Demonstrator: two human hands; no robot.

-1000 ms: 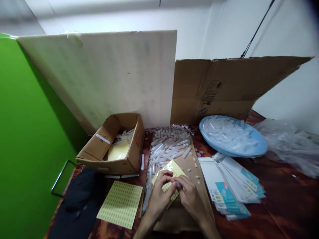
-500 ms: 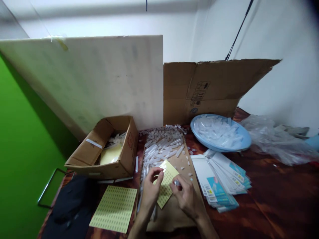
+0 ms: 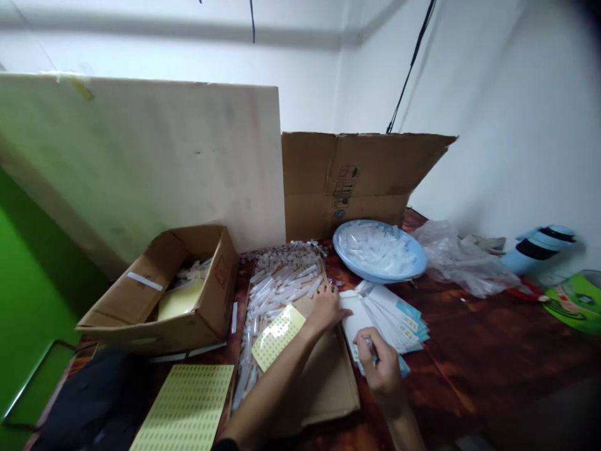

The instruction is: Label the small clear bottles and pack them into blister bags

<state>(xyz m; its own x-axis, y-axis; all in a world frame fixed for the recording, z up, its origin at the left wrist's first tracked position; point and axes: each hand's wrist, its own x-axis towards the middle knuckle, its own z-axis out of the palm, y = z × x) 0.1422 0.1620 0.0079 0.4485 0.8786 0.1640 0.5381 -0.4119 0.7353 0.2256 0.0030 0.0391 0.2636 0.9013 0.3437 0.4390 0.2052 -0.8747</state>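
Observation:
My left hand (image 3: 326, 310) reaches across a flat cardboard sheet (image 3: 323, 382) to the near edge of a fan of white and blue packaging cards (image 3: 392, 316), its fingers curled down there; what they touch is hidden. My right hand (image 3: 380, 363) rests closed over the near cards, pinching a small clear plastic piece. A small yellow sticker sheet (image 3: 278, 327) lies loose on the cardboard beside a heap of clear plastic pieces (image 3: 277, 285).
An open cardboard box (image 3: 164, 294) stands at the left, a larger yellow sticker sheet (image 3: 185, 410) lies in front of it. A blue dish (image 3: 379, 250) of clear pieces, a plastic bag (image 3: 455, 260), a blue flask (image 3: 538, 247) and upright boards sit behind.
Both hands left the small sticker sheet and moved right to the cards. The right hand still pinches the clear piece. The view swung to the right.

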